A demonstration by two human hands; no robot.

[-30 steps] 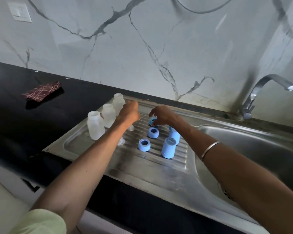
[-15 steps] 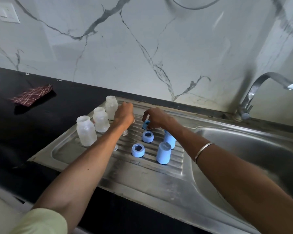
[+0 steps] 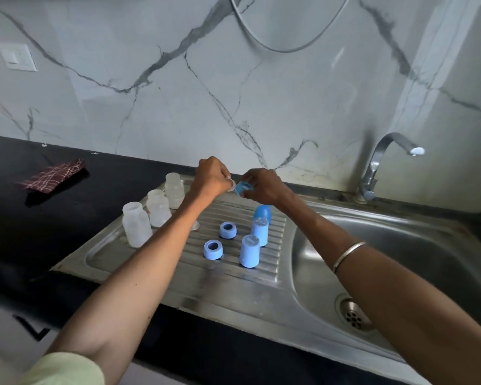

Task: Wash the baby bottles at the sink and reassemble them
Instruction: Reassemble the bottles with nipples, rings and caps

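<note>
Steel drainboard [image 3: 233, 284] nearest, ribbed, carrying the loose parts. Blue caps: two upright [image 3: 249, 255] [image 3: 260, 231], a third [image 3: 262, 211] behind them, partly hidden. Two blue rings [image 3: 213, 249] [image 3: 228, 230] just left of the caps, openings up. Clear teat [image 3: 195, 225] peeping out beside the left forearm. Three frosted bottles [image 3: 136, 227] [image 3: 158, 207] [image 3: 174, 190] in a slanting row at the left edge, upright, mouths open, nothing fitted yet. Black worktop [image 3: 9, 245] beyond, with a checked cloth [image 3: 53, 176].

Further back, raised above the board: left hand [image 3: 211, 179] clenched round a small clear piece, probably a teat [image 3: 231, 186], only its rim showing. Right hand [image 3: 261, 187] pinching a third ring [image 3: 243, 187], tilted, opening turned left toward that rim. Teat and ring nearly touching, axes roughly in line along the left-right line between the hands. Likely step: seating the teat in the ring, then onto a bottle. Bottles lying left and nearer than both hands, closest to the left arm.

Sink [image 3: 400, 259] and tap [image 3: 378, 165] to the right, unused.
</note>
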